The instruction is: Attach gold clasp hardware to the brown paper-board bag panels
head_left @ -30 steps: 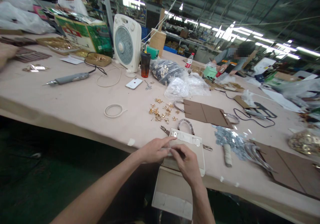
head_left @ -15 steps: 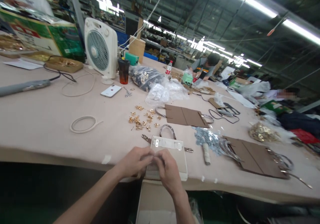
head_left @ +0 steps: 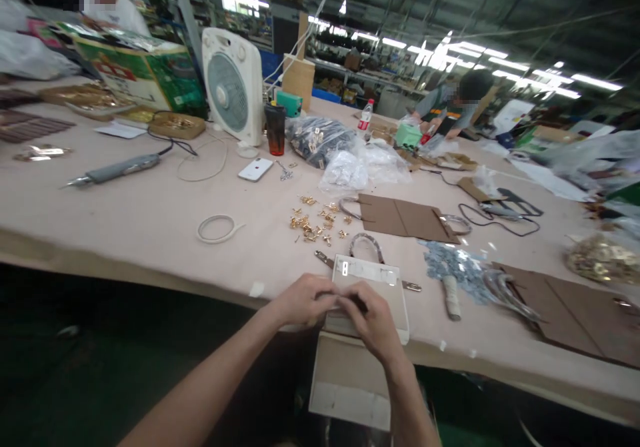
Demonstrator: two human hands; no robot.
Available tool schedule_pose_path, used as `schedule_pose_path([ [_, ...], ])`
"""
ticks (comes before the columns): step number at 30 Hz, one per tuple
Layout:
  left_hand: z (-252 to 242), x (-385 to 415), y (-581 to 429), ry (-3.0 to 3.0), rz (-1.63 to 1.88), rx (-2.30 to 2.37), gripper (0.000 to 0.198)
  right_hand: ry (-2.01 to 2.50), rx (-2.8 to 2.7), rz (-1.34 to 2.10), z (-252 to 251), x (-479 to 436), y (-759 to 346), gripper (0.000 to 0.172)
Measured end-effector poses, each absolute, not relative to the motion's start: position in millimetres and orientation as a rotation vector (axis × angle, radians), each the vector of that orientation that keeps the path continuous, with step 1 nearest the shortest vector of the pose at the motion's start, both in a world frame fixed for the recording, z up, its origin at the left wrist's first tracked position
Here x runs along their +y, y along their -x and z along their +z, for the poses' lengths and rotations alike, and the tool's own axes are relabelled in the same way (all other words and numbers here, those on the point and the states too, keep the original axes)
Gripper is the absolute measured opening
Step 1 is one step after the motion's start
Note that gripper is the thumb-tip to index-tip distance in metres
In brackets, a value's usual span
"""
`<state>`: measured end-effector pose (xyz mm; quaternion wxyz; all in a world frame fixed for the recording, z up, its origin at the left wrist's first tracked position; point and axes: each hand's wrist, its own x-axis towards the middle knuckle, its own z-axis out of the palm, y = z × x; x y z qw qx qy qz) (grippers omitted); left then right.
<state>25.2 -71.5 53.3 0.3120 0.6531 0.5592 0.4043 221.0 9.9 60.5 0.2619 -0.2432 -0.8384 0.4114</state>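
Observation:
At the table's front edge lies a small cream handbag (head_left: 395, 297) with a plastic-wrapped handle (head_left: 367, 237) and brown straps tipped with metal plates out to both sides. Its pale panel (head_left: 350, 370) hangs down over the edge. My left hand (head_left: 306, 300) is closed over the bag's left part, thumb and fingers pinched. Right beside it my right hand (head_left: 374, 317) is closed too, fingertips meeting the left ones. Whatever sits between the fingertips is hidden. Just beyond the bag lies a scatter of gold metal fittings (head_left: 313, 226).
Flat brown bag pieces (head_left: 400, 217) lie behind and to the right. A wrapped stick-like tool (head_left: 451, 298) rests by a heap of bluish bits (head_left: 453, 267). To the left are a tape roll (head_left: 216, 228), phone (head_left: 255, 169), grey electric tool (head_left: 123, 167) and fan (head_left: 233, 87). A co-worker (head_left: 450, 110) sits across.
My view has swung left, so the table's things appear farther right. Both hands stay pinched together over the handbag, with only slight finger shifts.

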Motion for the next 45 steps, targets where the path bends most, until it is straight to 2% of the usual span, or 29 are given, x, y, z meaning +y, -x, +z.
schedule_pose_path([
  [10, 51, -73, -22, -1.643, 1.055, 1.391, 0.031, 0.755, -2.235, 1.177, 58, 10, -219, 0.015],
  [13, 48, -72, -22, -1.642, 1.058, 1.407, 0.03, 0.698, -2.236, 1.146, 57, 8, -218, 0.01],
  [20, 52, -71, -23, -1.493, 1.074, 1.393, 0.028, 0.69, -2.251, 1.086, 52, 5, -213, 0.011],
  [27, 52, -68, -21, -1.22, 1.245, 1.41, 0.026, 0.413, -2.119, 1.037, 43, -9, -218, 0.01],
  [32, 49, -71, -21, -1.519, 1.151, 1.4, 0.022, 0.672, -1.894, 1.078, 59, 20, -228, 0.006],
  [38, 50, -73, -27, -1.767, 1.014, 1.492, 0.022, 0.765, -2.128, 1.053, 70, 64, -213, 0.019],
  [45, 54, -75, -29, -1.804, 0.975, 1.538, 0.02, 0.802, -2.188, 1.039, 54, 67, -188, 0.022],
])
